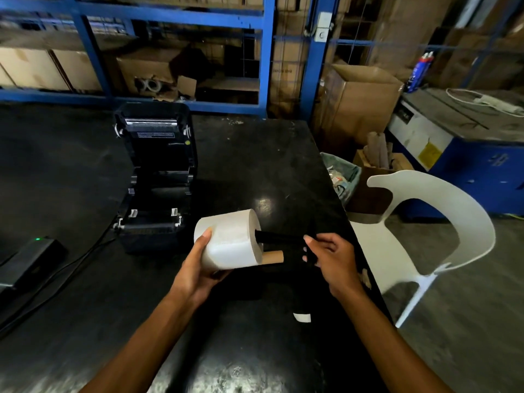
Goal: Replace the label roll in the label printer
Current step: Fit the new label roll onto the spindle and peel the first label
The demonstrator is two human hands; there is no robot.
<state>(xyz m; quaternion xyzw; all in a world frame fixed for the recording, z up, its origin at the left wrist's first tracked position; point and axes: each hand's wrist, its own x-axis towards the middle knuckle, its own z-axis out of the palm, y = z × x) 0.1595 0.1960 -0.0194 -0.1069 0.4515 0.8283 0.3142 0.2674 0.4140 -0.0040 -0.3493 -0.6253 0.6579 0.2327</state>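
The person stands at a black table (255, 154) with both forearms reaching out over it. The left hand (198, 265) cups a full white label roll (229, 241) from below and from its near end, thumb laid along the roll's face and fingers curled under it; the roll is held clear of the tabletop, lying on its side with its open end facing right. The right hand (329, 255) grips a black spindle (279, 239), fingers curled round its outer end, while the inner end sits inside the roll's core. Just below the spindle, a brown cardboard tube (273, 256) sticks out of the same end of the roll; whether it is the roll's own core or a separate piece behind the roll cannot be told from here, the view being dim at that spot.

The label printer (154, 177) stands on the table to the left of the roll and a little beyond it, well apart from both hands. Its lid is raised and tilted back, and the bay beneath appears to hold no roll. A cable runs from it toward the near left, where a black power brick (31, 256) shows a small green light.

A small white label scrap (302, 317) lies on the table near the right forearm. A white plastic chair (436, 222) stands beside the table's right edge, with a bin (344, 174) and cardboard boxes (360, 106) behind it. Blue shelving (269, 52) stocked with cartons lines the back wall.
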